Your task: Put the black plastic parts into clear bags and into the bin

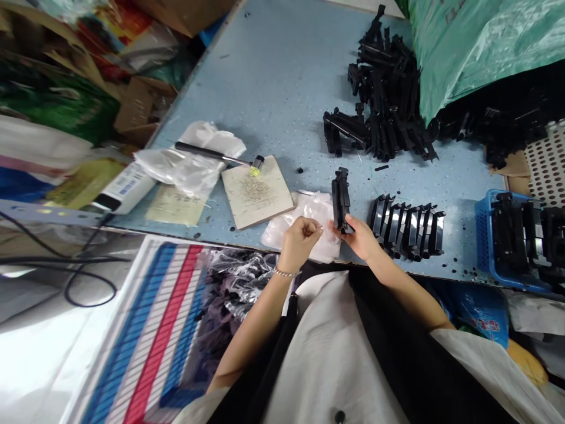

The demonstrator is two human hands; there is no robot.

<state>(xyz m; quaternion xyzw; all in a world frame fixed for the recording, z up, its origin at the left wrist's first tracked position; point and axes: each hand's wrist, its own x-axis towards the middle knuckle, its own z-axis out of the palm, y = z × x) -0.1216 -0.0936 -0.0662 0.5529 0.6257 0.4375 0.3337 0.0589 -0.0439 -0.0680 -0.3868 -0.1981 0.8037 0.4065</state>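
Now, on the head view, the only one running, it's both hands in close over the near edge of the blue table (273,76)! The right hand (358,237) has a slim black part (339,200) gripped at its lower end, stood up lengthwise, thumb on the near side, just left of the row of black parts (408,228). Across from it, the left hand (301,237) is curled, thumb and forefinger drawn together in a pinch; whether something tiny sits between those tips, I can't tell. The fingertips are near the part, apart from it, above the clear plastic bag (276,232).

So, the step in hand looks like fine work on this single piece, right hand as holder, left as the delicate one. Any next move, I'd judge, calls for a steady right grip and precise left fingertips, with care not to lose anything small on that speckled surface.

And the pose: both forearms angle inward from the body, the left wrist bent, bracelet (286,272) showing, the right forearm slanting in from lower right, its wrist fairly straight, fingers tucked behind the part.
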